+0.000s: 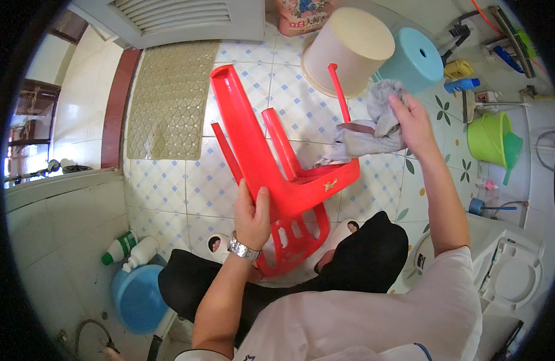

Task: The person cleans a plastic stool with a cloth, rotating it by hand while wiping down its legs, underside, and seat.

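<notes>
A red plastic chair (313,194) lies tipped over on the tiles in front of me, legs pointing away and its slotted backrest down between my feet. My left hand (253,213), with a metal watch on the wrist, is closed on the chair's near left edge, at the base of a wide leg. In my right hand (415,123) a grey cloth (365,144) is bunched up. The cloth's loose part drapes over the chair's right side, near a thin upright leg. The fingertips of my right hand are partly hidden in the cloth.
Beyond the chair stand an upturned cream bucket (356,42) and a light-blue plastic stool (417,57). A beige mat (172,99) lies far left. Bottles (142,251) and a blue basin (139,298) sit near left; a green bucket (488,138) and a toilet (512,271) are at right.
</notes>
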`<state>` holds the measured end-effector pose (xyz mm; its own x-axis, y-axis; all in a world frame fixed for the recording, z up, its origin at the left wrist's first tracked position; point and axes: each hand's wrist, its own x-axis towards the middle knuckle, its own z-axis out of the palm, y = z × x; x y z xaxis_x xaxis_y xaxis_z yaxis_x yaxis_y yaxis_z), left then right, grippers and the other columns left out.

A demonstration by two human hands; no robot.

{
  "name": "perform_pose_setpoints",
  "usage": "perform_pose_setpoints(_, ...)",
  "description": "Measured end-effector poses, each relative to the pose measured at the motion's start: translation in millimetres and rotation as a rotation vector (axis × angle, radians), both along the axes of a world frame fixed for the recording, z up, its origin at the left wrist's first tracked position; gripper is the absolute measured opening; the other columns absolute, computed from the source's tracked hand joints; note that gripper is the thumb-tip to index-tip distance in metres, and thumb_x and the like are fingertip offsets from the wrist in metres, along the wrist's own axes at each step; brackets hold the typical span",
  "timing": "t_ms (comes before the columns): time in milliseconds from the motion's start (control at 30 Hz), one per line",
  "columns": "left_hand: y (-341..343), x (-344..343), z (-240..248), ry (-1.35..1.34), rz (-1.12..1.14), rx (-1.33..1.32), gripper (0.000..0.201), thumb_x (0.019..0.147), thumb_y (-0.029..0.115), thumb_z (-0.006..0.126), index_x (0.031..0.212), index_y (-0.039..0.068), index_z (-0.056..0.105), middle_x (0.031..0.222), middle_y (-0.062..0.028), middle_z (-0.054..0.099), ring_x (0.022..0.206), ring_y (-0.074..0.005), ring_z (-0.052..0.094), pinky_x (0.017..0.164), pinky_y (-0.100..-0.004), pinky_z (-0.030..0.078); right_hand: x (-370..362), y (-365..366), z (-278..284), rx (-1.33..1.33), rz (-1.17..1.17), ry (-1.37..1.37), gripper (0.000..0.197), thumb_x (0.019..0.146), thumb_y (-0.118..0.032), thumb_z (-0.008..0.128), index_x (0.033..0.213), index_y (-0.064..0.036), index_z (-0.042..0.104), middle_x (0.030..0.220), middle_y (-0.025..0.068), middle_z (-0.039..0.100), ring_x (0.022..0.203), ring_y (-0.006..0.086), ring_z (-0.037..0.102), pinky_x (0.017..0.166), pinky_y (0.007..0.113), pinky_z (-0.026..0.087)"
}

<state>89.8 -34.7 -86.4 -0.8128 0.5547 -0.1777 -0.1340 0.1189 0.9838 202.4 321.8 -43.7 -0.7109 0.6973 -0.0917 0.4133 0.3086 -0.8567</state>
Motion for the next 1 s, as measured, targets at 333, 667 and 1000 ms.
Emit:
perform_pose_setpoints(333,-0.7,3.2,-1.3,0.047,0.047,-0.032,0.029,0.102,0.012,0.048,0.124,-0.004,0.054,0.109,-0.0128,0.067,0.095,-0.0181,0.061,0.086,-0.0325,0.049,-10.6,-50.2,75.0,0.417,0.26,-0.161,0.028,0.096,-0.031,0.057,0.1,-0.0048,0.065,0.091,0.0135,0.065,0.076,0.0313,0.062,0.072,0.039,0.05)
perform_pose_setpoints(667,-9.6,-1.3,-1.3,0.031,0.033,-0.04,0.025,0.101,0.01,0.049,0.118,-0.004,0.057,0.098,-0.0115,0.068,0.085,-0.0158,0.061,0.077,-0.0313,0.049,2.7,-77.3,-22.0,0.556,0.841,-0.222,0.023,0.089,-0.031,0.064,0.089,-0.0092,0.068,0.102,0.0106,0.058,0.098,0.029,0.06,0.073,0.042,0.055)
perform_pose_setpoints(1000,-9.1,-8.3,-3.2,0.178,-0.06,-0.123,0.027,0.101,0.012,0.048,0.12,-0.005,0.057,0.101,-0.015,0.069,0.088,-0.0222,0.065,0.079,-0.034,0.05,-98.6,20.8,-65.0,0.929,0.647,-0.014,0.015,0.088,-0.023,0.068,0.098,-0.0131,0.072,0.104,0.0105,0.062,0.091,0.0304,0.064,0.075,0.04,0.054)
